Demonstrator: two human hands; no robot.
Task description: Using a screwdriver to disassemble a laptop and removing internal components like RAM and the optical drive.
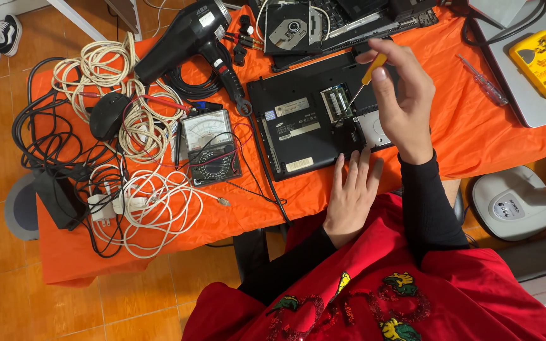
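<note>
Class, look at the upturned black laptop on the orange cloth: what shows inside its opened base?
Inside the black laptop, green memory boards and a silvery drive show; the right hand with its orange-handled screwdriver covers the rest.

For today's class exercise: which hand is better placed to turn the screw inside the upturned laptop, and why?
Probably the right hand: it grips the orange-handled screwdriver, tip down in the laptop's open bay. The left hand lies flat on the laptop's near edge, empty.
</note>
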